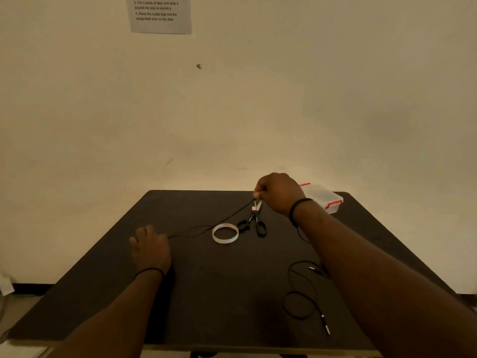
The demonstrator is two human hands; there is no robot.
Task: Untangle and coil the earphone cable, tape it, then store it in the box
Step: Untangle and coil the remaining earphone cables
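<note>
A thin black earphone cable [206, 226] runs taut across the dark table between my two hands. My right hand [278, 193] is raised near the table's far edge and pinches one end of it in curled fingers. My left hand [151, 248] holds the other end low over the table at the left. More of the cable [299, 301] lies in loose loops at the near right, with a plug end by the front edge. A roll of clear tape [225, 233] lies in the middle. The clear box with red latches [326, 198] stands at the far right, partly behind my right hand.
Black-handled scissors [254, 223] lie just right of the tape roll, under the stretched cable. The dark table [206, 293] stands against a cream wall. A printed instruction sheet [160, 14] hangs on the wall above.
</note>
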